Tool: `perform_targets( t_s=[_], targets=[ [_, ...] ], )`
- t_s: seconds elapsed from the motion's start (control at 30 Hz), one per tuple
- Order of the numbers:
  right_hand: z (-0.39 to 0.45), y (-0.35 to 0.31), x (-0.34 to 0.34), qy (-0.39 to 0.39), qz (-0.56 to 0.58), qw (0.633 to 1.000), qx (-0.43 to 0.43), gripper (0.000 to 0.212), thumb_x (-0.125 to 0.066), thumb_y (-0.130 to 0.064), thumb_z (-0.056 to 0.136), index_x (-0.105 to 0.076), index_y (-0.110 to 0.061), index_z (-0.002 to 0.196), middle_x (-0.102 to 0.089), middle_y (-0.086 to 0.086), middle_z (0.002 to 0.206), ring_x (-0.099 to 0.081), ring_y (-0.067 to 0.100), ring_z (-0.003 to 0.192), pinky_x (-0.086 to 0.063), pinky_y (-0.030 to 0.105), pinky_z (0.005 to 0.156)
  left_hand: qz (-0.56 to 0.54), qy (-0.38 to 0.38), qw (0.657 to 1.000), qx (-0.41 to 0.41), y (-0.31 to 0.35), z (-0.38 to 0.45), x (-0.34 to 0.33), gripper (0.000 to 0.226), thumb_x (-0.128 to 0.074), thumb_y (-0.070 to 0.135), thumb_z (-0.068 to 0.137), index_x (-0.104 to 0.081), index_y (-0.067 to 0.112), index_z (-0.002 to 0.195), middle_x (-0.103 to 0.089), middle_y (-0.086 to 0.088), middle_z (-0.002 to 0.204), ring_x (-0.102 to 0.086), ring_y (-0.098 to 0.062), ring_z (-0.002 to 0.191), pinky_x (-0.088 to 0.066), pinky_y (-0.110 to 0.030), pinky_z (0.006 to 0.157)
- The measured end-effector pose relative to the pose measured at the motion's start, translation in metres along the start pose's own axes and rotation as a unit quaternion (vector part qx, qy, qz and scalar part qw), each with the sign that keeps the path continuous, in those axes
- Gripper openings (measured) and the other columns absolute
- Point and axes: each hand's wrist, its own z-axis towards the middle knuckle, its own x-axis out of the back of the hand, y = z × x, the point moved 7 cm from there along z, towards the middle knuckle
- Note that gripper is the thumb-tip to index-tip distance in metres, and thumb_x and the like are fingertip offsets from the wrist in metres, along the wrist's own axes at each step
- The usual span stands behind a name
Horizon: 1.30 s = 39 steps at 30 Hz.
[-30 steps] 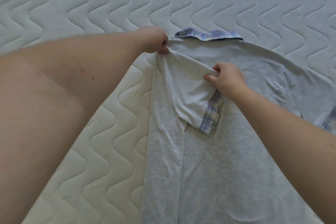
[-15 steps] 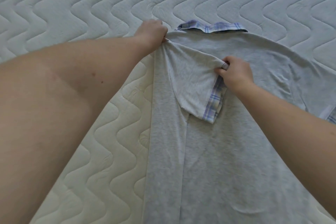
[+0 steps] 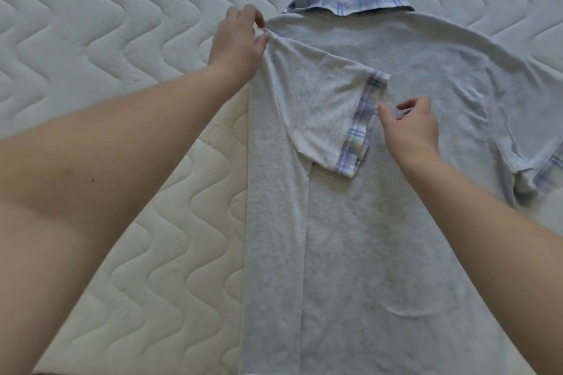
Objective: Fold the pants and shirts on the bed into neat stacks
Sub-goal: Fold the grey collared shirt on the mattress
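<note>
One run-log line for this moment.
left hand pinches shoulder fold | right hand open, off sleeve | gray polo shirt half-folded

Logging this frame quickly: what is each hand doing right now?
Left hand: pinching the shirt at its folded shoulder corner.
Right hand: open, holding nothing, just beside the folded sleeve.

Matt grey knit shirt [image 3: 380, 222], woven plaid trim; quilted cloth mattress [image 3: 122, 24].
</note>
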Motion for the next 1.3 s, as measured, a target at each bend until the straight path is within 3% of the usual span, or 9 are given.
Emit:
perform_targets(
  t_s=[0.13,0.33,0.5,0.67,0.8,0.9,1.03,1.2,1.3],
  targets=[
    [-0.069,0.017,-0.032,-0.083,-0.041,0.995,0.029,0.039,-0.05,-0.05,0.095,-0.061,-0.016,0.077,-0.064,-0.005,0.07,-0.064,0.022,0.076,-0.046,0.032,0.068,-0.095,0.011,0.995,-0.02,-0.002,-0.091,-0.016,0.027,-0.062,0.028,0.092,-0.058,0.015,0.115,-0.05,-0.003,0.111,-0.053,-0.013,0.094,-0.045,-0.023,0.084],
    [-0.172,0.059,-0.098,-0.215,-0.042,0.976,-0.016,0.035,-0.067,-0.057,0.083,-0.062,-0.023,0.092,-0.071,-0.003,0.083,-0.069,0.02,0.082,-0.055,0.036,0.077,-0.144,0.013,0.97,0.194,-0.057,-0.23,-0.059,0.049,-0.071,0.026,0.087,-0.05,0.006,0.127,-0.049,-0.014,0.118,-0.052,-0.02,0.101,-0.04,-0.026,0.095],
    [-0.206,0.074,-0.114,-0.247,-0.149,0.957,0.01,0.029,-0.067,-0.052,0.084,-0.057,-0.025,0.075,-0.064,-0.003,0.079,-0.064,0.022,0.083,-0.039,0.029,0.063,-0.163,-0.059,0.946,0.275,-0.083,-0.321,-0.086,0.019,-0.069,0.028,0.089,-0.059,0.015,0.098,-0.06,0.001,0.086,-0.061,-0.022,0.083,-0.037,-0.021,0.067],
    [-0.238,0.091,-0.112,-0.326,-0.165,0.93,-0.026,0.032,-0.061,-0.045,0.091,-0.063,-0.023,0.068,-0.066,-0.004,0.059,-0.066,0.016,0.068,-0.05,0.028,0.064,-0.133,-0.092,0.936,0.313,-0.097,-0.375,-0.092,0.016,-0.06,0.026,0.095,-0.064,0.011,0.096,-0.069,-0.006,0.091,-0.064,-0.025,0.089,-0.036,-0.027,0.067],
    [-0.275,0.112,-0.114,-0.389,-0.156,0.907,-0.045,0.03,-0.058,-0.038,0.095,-0.069,-0.019,0.074,-0.065,-0.004,0.056,-0.063,0.008,0.059,-0.051,0.025,0.062,-0.176,-0.137,0.916,0.333,-0.101,-0.407,-0.094,0.025,-0.055,0.03,0.098,-0.065,0.01,0.108,-0.07,-0.008,0.099,-0.065,-0.025,0.096,-0.043,-0.027,0.072],
    [-0.302,0.134,-0.112,-0.39,-0.054,0.914,-0.101,0.024,-0.056,-0.033,0.098,-0.072,-0.015,0.092,-0.058,-0.005,0.048,-0.049,-0.003,0.038,-0.035,0.013,0.043,-0.205,-0.215,0.896,0.33,-0.102,-0.442,-0.1,0.026,-0.067,0.037,0.09,-0.067,0.016,0.106,-0.069,0.004,0.093,-0.065,-0.014,0.086,-0.047,-0.022,0.067],
    [-0.334,0.162,-0.113,-0.415,-0.025,0.899,-0.139,0.021,-0.063,-0.035,0.094,-0.071,-0.016,0.097,-0.057,-0.002,0.05,-0.04,0.003,0.033,-0.03,0.014,0.035,-0.201,-0.264,0.88,0.339,-0.108,-0.49,-0.109,0.029,-0.063,0.029,0.094,-0.068,0.008,0.113,-0.072,-0.008,0.105,-0.067,-0.022,0.096,-0.053,-0.035,0.085],
    [-0.367,0.19,-0.121,-0.457,-0.109,0.875,-0.12,0.025,-0.066,-0.036,0.092,-0.072,-0.012,0.095,-0.056,-0.006,0.05,-0.043,-0.002,0.032,-0.035,0.014,0.042,-0.255,-0.291,0.844,0.371,-0.113,-0.542,-0.118,0.029,-0.061,0.026,0.096,-0.063,0.013,0.121,-0.071,-0.006,0.112,-0.066,-0.014,0.095,-0.052,-0.028,0.082],
    [-0.374,0.198,-0.125,-0.437,-0.132,0.884,-0.105,0.028,-0.064,-0.038,0.091,-0.068,-0.014,0.077,-0.057,-0.006,0.052,-0.053,0.007,0.049,-0.047,0.026,0.061,-0.179,-0.308,0.862,0.361,-0.119,-0.559,-0.116,0.022,-0.064,0.032,0.093,-0.064,0.016,0.108,-0.071,-0.003,0.096,-0.067,-0.019,0.088,-0.054,-0.035,0.079]
  ],
)
